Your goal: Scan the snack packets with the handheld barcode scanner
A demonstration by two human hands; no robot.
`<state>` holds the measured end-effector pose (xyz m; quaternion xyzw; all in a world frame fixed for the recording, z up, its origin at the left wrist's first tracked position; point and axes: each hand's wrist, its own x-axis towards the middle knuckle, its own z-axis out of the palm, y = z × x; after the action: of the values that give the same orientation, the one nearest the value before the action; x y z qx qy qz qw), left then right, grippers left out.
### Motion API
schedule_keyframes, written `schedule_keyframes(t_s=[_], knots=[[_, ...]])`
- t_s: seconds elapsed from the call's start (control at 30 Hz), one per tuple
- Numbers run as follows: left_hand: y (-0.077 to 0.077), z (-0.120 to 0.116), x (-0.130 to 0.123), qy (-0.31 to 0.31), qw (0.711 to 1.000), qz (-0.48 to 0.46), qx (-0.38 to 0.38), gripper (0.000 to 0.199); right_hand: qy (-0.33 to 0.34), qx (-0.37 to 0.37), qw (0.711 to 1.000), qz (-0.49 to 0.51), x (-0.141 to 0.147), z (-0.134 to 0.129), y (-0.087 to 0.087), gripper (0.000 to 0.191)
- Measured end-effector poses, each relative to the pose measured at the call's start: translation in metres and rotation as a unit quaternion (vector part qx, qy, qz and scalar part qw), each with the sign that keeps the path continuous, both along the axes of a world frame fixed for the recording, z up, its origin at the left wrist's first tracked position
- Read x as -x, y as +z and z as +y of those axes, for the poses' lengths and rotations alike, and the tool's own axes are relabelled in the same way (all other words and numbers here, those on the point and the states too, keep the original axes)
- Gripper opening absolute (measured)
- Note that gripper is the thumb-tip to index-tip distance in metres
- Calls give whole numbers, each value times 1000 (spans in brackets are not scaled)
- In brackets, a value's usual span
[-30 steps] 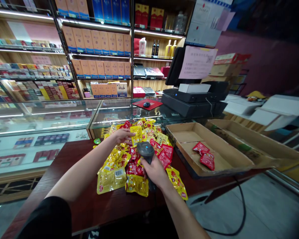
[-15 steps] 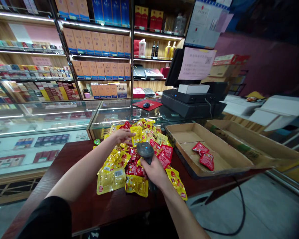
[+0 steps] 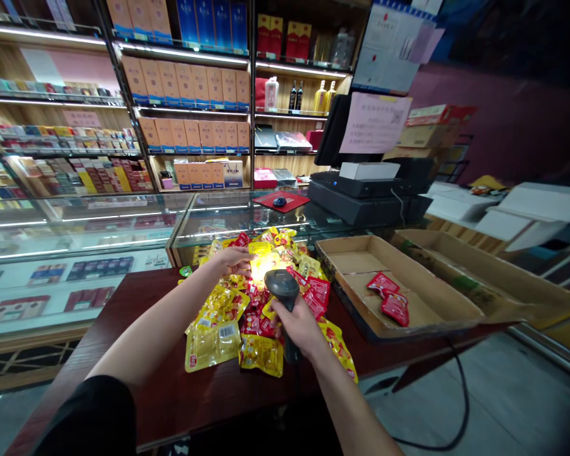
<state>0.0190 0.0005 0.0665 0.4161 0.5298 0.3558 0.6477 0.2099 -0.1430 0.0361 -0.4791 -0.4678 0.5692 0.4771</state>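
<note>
A yellow snack packet [image 3: 260, 258] is pinched by its left side in my left hand [image 3: 235, 261], held above the pile. My right hand [image 3: 298, 322] is wrapped round the grip of a dark barcode scanner [image 3: 282, 285], whose head faces the packet. Bright light from the scanner washes out part of the packet's front. Beneath both hands spreads a heap of yellow and red snack packets. A larger gold packet [image 3: 213, 346] with a barcode lies at the near left of the heap, beside a yellow packet [image 3: 261, 356].
On the right stands an open cardboard box [image 3: 356, 304] holding red packets [image 3: 390, 299], with another cardboard box [image 3: 484, 266] behind it. A monitor [image 3: 332, 130], a mouse [image 3: 279, 201] on a red mat and a glass counter [image 3: 123, 218] lie beyond. A black cable [image 3: 465, 399] hangs at right.
The scanner's light has come on and now shines on the yellow packet. My right hand has tilted the scanner and shifted it slightly right. My left hand keeps nearly the same place.
</note>
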Motion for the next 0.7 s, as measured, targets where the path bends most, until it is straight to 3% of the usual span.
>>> schedule_keyframes(t_s=[0.1,0.17,0.33,0.47,0.6,0.7], knots=[[5,-8,-4,-17,999,-24,15,47,-57,-20,998,-1,-8,17,15,30],[7,-14,-8,-26,999,-28,16,49,-60,22,997,50,-15,34,23,30],[11,-23,-18,-58,998,-27,15,43,17,142,968,205,-34,73,39,13],[19,-20,-32,-63,997,-37,29,30,87,196,942,259,-56,88,50,10],[30,-8,-64,-91,994,-47,28,23,81,218,939,254,-92,99,59,12],[34,5,-105,-103,993,-53,22,24,45,207,945,249,-130,101,65,14]])
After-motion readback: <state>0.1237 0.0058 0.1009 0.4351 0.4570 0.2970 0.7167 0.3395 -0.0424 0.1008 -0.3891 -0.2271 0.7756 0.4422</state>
